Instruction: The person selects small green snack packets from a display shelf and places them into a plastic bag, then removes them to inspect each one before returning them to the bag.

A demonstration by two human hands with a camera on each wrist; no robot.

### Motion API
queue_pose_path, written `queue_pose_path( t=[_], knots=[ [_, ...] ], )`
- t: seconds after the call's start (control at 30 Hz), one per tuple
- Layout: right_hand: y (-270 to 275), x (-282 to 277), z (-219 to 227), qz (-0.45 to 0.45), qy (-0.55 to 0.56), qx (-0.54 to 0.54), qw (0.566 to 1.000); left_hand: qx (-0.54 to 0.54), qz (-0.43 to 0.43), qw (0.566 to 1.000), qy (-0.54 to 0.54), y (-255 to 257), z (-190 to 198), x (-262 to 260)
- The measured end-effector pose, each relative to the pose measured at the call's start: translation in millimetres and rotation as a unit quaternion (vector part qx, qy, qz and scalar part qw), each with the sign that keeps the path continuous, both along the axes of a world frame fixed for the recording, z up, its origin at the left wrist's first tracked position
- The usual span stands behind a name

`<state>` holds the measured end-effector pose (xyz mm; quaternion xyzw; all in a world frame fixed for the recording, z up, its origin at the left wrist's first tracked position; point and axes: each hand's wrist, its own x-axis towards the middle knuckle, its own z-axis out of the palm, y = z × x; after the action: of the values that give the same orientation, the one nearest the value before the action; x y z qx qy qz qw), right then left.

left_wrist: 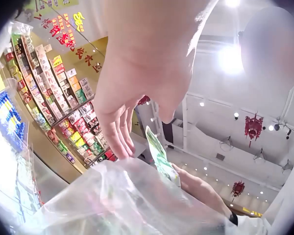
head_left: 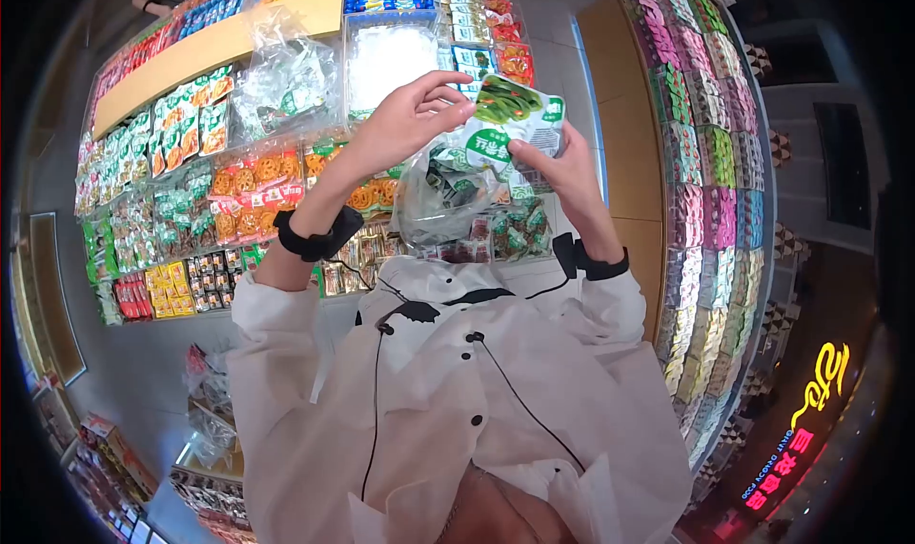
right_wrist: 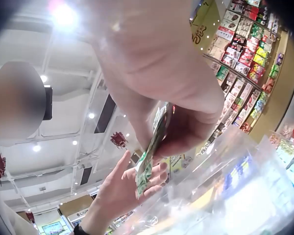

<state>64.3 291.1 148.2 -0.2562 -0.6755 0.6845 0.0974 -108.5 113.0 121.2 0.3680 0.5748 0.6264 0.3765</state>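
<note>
Snack packet (head_left: 515,120) — the little green-and-white one with the pickled-veg picture — is up in the air between both hands, right above the mouth of a clear plastic bag (head_left: 443,196) that already has a bunch of small packets in it. Right hand (head_left: 562,168) is pinching it along the lower right edge, thumb on the front and fingers behind. Left hand (head_left: 410,120) has its fingers mostly straight, with only the fingertips touching the packet's top left corner — more steadying than gripping, as far as I can tell.

From the right wrist view you see the packet (right_wrist: 149,154) edge-on, squeezed between thumb and fingers, with the left hand (right_wrist: 122,188) spread out below it. The left wrist view shows the packet (left_wrist: 161,156) sticking up just past the crumpled bag film (left_wrist: 127,200).

What could go wrong, imo: the grip is only an edge pinch on slick foil, so if the right hand eases off while the left is merely touching, the packet could slip sideways and miss the bag opening — down onto the snack shelf (head_left: 238,191) among all the other packets, where it'd be a pain to spot. I also can't tell what's keeping the bag mouth open; neither hand plainly holds it, so it looks floppy and could fold shut just as the packet comes down. And the bag looks fairly full, so an awkward drop could nudge something out.
</note>
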Motion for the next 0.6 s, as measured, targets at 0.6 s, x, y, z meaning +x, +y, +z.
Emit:
queue_pose_path(
  t=[0.6],
  knots=[
    [-15.7,-6.3,-2.6,0.003,0.073,-0.216,0.974,0.104,0.102,0.967,-0.209,-2.3,11.5,10.8]
  ],
)
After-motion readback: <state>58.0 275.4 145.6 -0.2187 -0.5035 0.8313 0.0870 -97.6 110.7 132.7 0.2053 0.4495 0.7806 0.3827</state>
